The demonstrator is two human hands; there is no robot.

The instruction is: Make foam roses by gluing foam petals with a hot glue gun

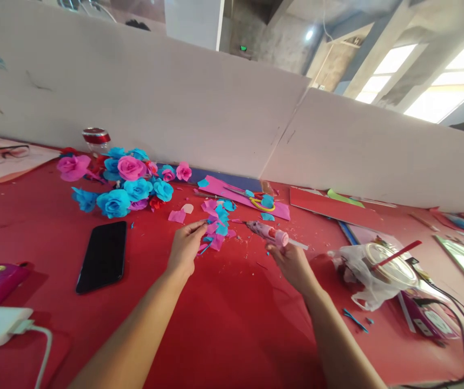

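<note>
My left hand (187,246) is closed in a pinch at the left side of a small heap of pink and blue paper petals (220,219). A pink petal shows at its fingertips, partly hidden by them. In my right hand (295,265) is a pink hot glue gun (270,232), its nozzle pointing left toward the heap. A pale glue stick (299,245) sticks out of the gun's back end. Behind the heap, yellow-handled scissors (262,202) lie on a strip of pink paper (232,192).
Blue, pink and red paper flowers (114,202) cluster at the left, near a phone (102,256) and white charger (0,325). At the right stand a bagged drink cup (392,265) and a purple power strip (430,319) with cables. A white partition (175,102) bounds the red table (232,329).
</note>
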